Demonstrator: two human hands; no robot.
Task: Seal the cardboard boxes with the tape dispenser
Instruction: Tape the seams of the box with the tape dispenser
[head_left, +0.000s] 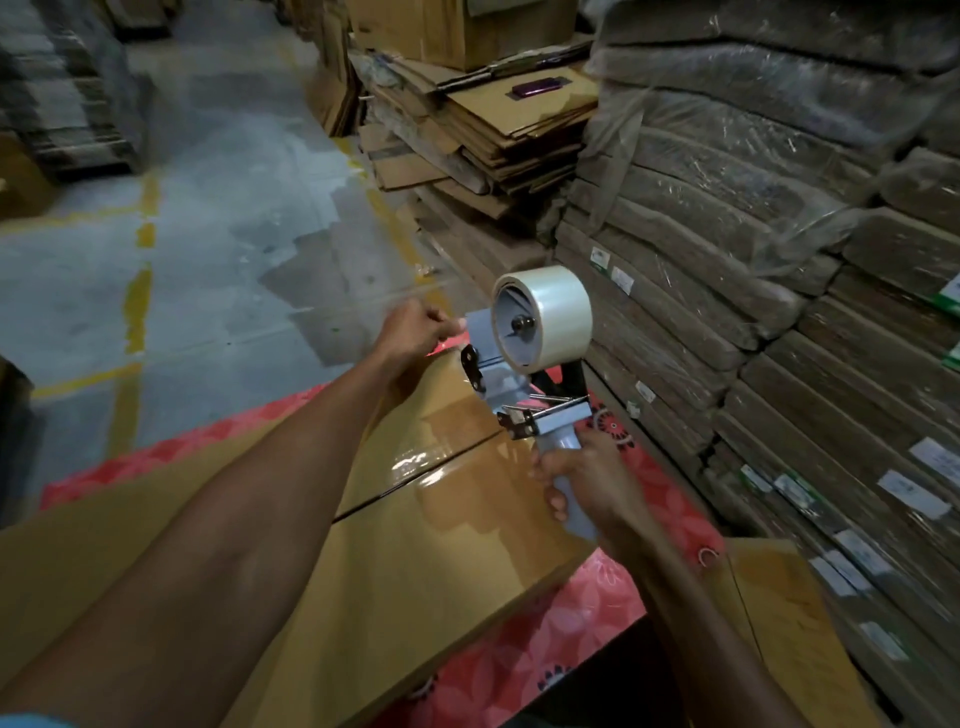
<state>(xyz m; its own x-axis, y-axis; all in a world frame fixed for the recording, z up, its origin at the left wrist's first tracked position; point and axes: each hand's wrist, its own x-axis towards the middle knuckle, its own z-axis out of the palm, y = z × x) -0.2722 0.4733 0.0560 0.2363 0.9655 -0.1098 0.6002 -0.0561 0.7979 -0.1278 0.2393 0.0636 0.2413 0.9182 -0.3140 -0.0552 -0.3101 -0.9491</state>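
A grey-handled tape dispenser (506, 387), loaded with a roll of clear tape (553, 312), stands upright, its handle gripped in the right hand (584, 483) and its front end just beside the left hand (415, 327). Beneath both hands lies a closed brown cardboard box (389, 571), with a glossy strip of tape (457, 467) across its flap seam.

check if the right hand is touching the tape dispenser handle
Touching. The head view shows the right hand with fingers wrapped round the grey handle of the tape dispenser.
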